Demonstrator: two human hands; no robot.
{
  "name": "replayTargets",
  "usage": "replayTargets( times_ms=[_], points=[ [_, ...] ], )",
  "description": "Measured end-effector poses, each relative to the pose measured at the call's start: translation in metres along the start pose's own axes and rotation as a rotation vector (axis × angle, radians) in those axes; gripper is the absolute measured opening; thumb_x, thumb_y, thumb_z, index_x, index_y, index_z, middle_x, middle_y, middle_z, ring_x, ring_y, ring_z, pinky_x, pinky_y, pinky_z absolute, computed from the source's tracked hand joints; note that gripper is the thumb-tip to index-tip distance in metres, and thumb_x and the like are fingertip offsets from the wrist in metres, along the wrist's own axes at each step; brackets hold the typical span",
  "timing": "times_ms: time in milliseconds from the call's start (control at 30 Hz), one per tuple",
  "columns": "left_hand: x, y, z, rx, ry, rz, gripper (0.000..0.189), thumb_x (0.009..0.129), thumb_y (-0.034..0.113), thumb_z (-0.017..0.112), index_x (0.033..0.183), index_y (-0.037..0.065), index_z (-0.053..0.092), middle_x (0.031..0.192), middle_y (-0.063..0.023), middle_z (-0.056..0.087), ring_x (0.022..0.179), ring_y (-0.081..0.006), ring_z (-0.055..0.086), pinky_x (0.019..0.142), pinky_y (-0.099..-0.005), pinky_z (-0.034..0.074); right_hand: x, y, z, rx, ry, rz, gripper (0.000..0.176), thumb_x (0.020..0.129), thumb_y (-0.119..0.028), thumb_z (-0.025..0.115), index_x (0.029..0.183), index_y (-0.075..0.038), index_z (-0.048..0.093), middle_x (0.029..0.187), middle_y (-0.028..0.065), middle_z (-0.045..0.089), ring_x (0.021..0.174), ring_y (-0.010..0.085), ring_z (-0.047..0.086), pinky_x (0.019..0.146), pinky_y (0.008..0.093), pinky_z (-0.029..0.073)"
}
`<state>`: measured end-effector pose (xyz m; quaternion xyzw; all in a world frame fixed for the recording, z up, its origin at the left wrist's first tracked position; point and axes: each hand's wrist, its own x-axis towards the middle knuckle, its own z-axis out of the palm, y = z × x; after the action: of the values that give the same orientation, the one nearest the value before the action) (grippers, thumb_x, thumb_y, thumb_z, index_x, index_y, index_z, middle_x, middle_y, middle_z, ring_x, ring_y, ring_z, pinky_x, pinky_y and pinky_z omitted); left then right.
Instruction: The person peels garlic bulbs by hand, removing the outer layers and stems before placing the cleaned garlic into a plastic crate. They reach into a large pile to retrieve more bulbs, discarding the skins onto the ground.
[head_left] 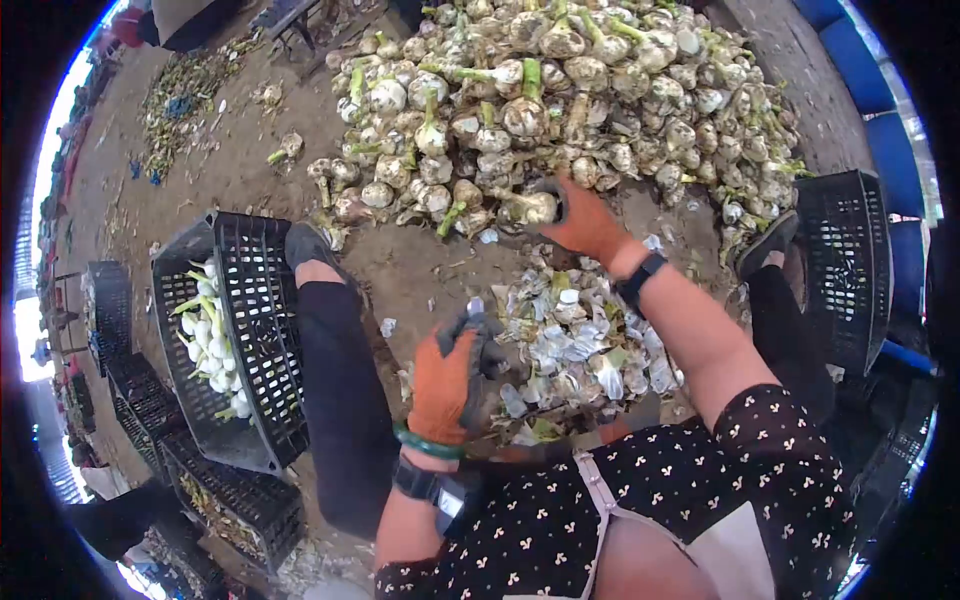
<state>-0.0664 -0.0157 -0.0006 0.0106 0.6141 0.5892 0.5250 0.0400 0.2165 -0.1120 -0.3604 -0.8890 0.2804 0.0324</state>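
My right hand (pixel 590 228), in an orange glove with dark fingertips, reaches to the near edge of a big heap of garlic (pixel 630 90). Its fingers close on a dirty garlic bulb (pixel 538 208) whose stem points left. Nearer my body, my left hand (pixel 445 378) wears a similar glove and is curled closed. A small pale tip (pixel 475 304) pokes out beyond its fingers; what it belongs to is hidden. Between my legs, right of my left hand, lies a pile of peeled garlic skins (pixel 590 345).
A black crate (pixel 265 330) with clean white garlic (pixel 210 345) stands beside my left leg. Another black crate (pixel 848 270) is by my right foot. More crates (pixel 230 490) line the far left. Loose bulbs (pixel 288 148) and scraps lie on the dirt floor.
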Motion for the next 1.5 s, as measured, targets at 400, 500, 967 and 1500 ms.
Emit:
replayTargets(
  times_ms=[400,500,967,1500],
  points=[
    [-0.016,-0.008,0.025,0.665,-0.299,0.417,0.028,0.075,0.014,0.057,0.098,-0.001,0.058,0.086,-0.0153,0.063,0.079,-0.0233,0.060,0.070,-0.0323,0.044,-0.134,-0.079,-0.096,0.123,0.000,-0.411,0.055,0.053,-0.029,0.078,0.101,-0.009,0.057,0.098,0.0139,0.055,0.094,0.0340,0.050,0.089,0.0442,0.036],
    [-0.019,-0.005,0.027,0.675,-0.343,0.375,0.024,0.077,0.016,0.056,0.095,-0.001,0.059,0.080,-0.0062,0.062,0.066,-0.0126,0.053,0.059,-0.0260,0.044,-0.142,-0.080,-0.092,0.051,0.023,-0.447,0.051,0.056,-0.029,0.075,0.101,-0.010,0.057,0.096,0.0145,0.052,0.091,0.0339,0.050,0.082,0.0421,0.039],
    [-0.033,-0.001,0.041,0.607,-0.284,0.375,0.024,0.077,0.014,0.055,0.095,-0.002,0.058,0.085,-0.0095,0.062,0.074,-0.0184,0.056,0.068,-0.0306,0.044,-0.160,-0.095,-0.103,0.267,0.030,-0.229,0.054,0.062,-0.013,0.073,0.111,-0.005,0.052,0.111,0.0116,0.053,0.103,0.0200,0.050,0.090,0.0324,0.038],
    [-0.031,-0.008,0.041,0.010,-0.267,0.214,0.010,0.075,0.010,0.061,0.081,0.002,0.059,0.063,-0.0005,0.056,0.050,-0.0083,0.049,0.044,-0.0220,0.039,-0.169,-0.109,-0.099,0.358,0.160,-0.195,0.057,0.059,-0.029,0.075,0.103,-0.003,0.050,0.098,0.0155,0.054,0.093,0.0306,0.053,0.082,0.0387,0.043]
  ],
)
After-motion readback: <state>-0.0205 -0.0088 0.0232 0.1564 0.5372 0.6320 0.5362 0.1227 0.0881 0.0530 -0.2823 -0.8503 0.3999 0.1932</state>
